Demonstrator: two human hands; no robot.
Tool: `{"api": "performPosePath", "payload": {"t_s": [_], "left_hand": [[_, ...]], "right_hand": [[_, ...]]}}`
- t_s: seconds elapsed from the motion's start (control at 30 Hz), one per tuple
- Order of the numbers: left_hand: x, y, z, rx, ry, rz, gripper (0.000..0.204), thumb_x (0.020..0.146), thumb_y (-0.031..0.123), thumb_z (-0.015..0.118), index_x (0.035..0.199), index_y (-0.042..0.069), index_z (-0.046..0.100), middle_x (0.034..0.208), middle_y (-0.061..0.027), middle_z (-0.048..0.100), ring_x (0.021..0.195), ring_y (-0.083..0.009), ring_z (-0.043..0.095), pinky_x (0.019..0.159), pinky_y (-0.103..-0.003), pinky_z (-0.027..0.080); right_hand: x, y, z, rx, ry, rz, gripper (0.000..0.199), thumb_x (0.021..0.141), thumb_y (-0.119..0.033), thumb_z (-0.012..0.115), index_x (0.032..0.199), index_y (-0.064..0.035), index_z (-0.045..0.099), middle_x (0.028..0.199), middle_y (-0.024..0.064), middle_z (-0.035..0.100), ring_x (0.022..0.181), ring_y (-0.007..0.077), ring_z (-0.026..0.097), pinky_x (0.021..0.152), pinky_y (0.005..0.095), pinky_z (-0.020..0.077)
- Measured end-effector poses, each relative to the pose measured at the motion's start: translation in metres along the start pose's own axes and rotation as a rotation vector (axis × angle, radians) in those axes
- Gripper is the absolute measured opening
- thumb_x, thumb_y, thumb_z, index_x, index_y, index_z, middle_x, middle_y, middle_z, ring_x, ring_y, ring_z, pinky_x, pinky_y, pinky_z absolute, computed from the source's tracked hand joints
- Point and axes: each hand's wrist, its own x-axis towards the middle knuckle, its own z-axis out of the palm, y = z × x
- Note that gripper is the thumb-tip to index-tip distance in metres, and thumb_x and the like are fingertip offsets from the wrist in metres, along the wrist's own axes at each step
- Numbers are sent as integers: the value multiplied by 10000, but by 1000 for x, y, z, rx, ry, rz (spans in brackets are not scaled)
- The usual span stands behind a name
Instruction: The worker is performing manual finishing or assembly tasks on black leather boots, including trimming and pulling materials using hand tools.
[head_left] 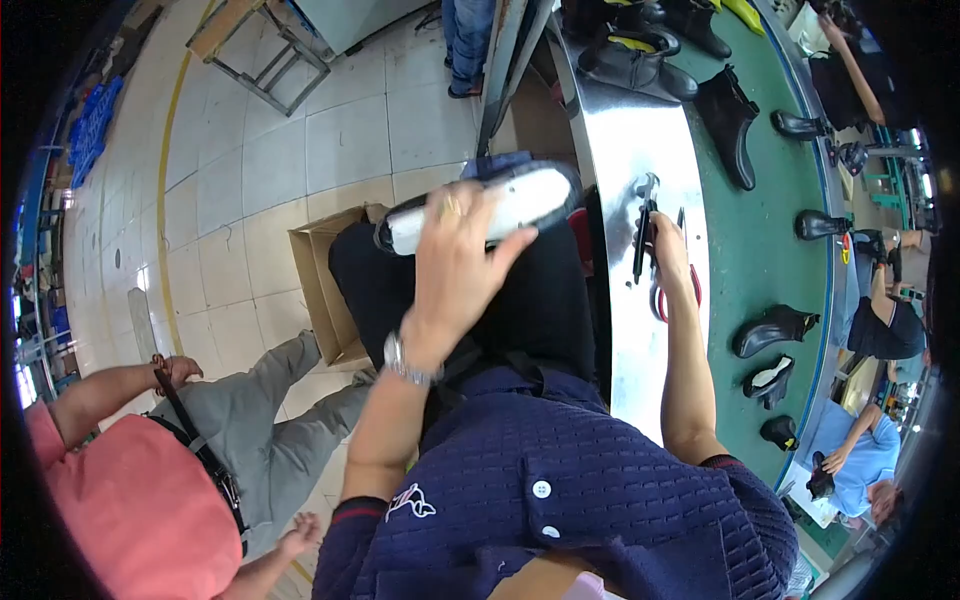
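Observation:
Over my lap, a dark shoe lies with its white underside facing up. My left hand is laid across it and grips it, thumb apart from the fingers; shoe and fingers are slightly blurred. On the right, above the metal bench top, my right hand is closed round a black-handled tool with a metal head. Its exact kind is hard to make out. Beside my right wrist, red-handled scissors lie on the metal, partly hidden by the forearm.
To the right runs a green conveyor belt carrying several black boots. An open cardboard box stands left of my legs. A person in a pink shirt is close on my left. Other people work across the belt.

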Motion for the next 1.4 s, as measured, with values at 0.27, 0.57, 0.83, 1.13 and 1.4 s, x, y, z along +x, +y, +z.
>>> {"api": "performPosePath", "payload": {"t_s": [0.27, 0.57, 0.83, 1.13, 1.4], "left_hand": [[73, -99, 15, -187, -530, -298, 564, 861, 394, 671, 1293, 43, 579, 926, -256, 678, 796, -275, 690, 741, -359, 511], [74, -94, 40, 144, -23, -412, 386, 931, 350, 562, 760, 6, 604, 670, -207, 623, 635, -374, 632, 606, -501, 461], [8, -35, 28, 113, -203, -321, 865, 598, 73, 843, 1330, -64, 404, 1336, -213, 498, 1262, -364, 453, 1051, -426, 375], [-6, -33, 47, 115, -18, -212, 790, 624, 58, 807, 1315, -63, 444, 1295, -215, 534, 1204, -362, 509, 1038, -430, 399], [-15, -53, 58, 375, -20, 5, 755, 729, 161, 736, 1348, -101, 392, 1319, -295, 445, 1181, -442, 471, 1018, -496, 396]], "right_hand": [[-61, -59, 7, -37, -407, 19, 388, 955, -150, 553, 1320, -49, 469, 906, 52, 645, 817, 137, 590, 798, 270, 450], [-42, -161, 76, -651, -849, -423, 670, 942, -175, 550, 1504, -55, 204, 1256, 183, 581, 1106, 248, 588, 984, 342, 425], [-48, -210, 131, -1021, -996, -194, 639, 923, -168, 579, 1475, -44, 283, 1118, 202, 644, 877, 296, 666, 805, 363, 508], [-60, -108, 110, -777, -577, -912, 592, 909, -65, 552, 1438, -32, 289, 781, 276, 637, 629, 429, 626, 586, 462, 498], [-66, -216, 108, -1444, -684, -1001, 598, 904, -139, 582, 1448, -142, 335, 704, 219, 632, 605, 389, 629, 600, 463, 506]]}}
